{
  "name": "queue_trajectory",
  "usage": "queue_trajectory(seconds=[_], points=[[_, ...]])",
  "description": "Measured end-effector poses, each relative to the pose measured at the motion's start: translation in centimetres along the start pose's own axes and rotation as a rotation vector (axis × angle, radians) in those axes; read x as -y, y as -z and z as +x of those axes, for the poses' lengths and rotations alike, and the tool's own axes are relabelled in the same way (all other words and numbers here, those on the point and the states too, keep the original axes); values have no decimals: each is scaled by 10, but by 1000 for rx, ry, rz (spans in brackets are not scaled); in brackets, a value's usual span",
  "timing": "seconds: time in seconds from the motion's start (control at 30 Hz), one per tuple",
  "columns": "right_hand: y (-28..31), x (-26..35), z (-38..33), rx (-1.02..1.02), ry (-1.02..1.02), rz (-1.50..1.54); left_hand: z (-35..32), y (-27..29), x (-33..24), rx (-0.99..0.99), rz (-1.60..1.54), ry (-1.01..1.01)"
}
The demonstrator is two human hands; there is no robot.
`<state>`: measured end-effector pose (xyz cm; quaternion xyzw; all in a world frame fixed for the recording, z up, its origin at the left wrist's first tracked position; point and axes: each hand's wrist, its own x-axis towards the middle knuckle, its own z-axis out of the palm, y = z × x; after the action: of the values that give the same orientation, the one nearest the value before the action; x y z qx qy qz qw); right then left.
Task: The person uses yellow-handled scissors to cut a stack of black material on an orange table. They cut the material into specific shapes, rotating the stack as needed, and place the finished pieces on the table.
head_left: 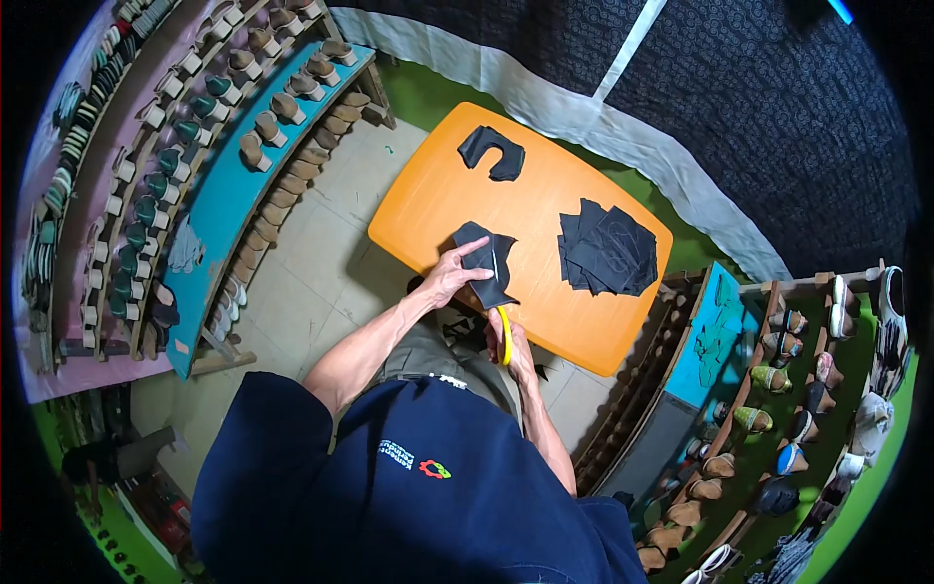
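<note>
Centre of frame: person seated at orange table (438, 200), cutting a dark piece of sheet material (484, 261) w/ yellow-handled scissors (505, 333)

- Left hand (449, 275) lies on the piece at its left edge, fingers spread & pinching it, holding it over the table's near edge
- Right hand (519, 348) just below, closed round the scissor handles; blades go up into the piece, mostly hidden by it
- Already-shaped dark cutout (493, 152) lies upper centre of table, well apart
- Stack of dark sheets (607, 251) right of centre, near the work but not touching
- Racks of shoe lasts (243, 127) upper left, more shoe racks (778, 389) lower right

Risks, as I judge them:
- Left fingertips sit close to the blade line; if the sheet buckles, the cut could nick a finger
- Piece hangs partly off the table edge, so it may flex & the cut could wander off its outline
- Thin material could slip under that light pinch, spoiling the shape
- Can't tell how far the blades are open
</note>
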<state>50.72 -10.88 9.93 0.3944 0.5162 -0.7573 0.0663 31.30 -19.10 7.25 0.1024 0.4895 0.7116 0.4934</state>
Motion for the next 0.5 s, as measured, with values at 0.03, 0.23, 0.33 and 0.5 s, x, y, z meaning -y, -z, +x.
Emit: queue_trajectory(seconds=[0.03,0.23,0.33,0.5], points=[[-1,1,1,0,1,7,-1,-1,1,11,-17,12],[-1,1,6,-28,-5,-35,-2,-4,1,14,-29,37],[-1,-4,8,-47,1,-57,0,-3,1,11,5,72],[0,-3,-4,27,131,-126,9,0,-11,17,-86,50]])
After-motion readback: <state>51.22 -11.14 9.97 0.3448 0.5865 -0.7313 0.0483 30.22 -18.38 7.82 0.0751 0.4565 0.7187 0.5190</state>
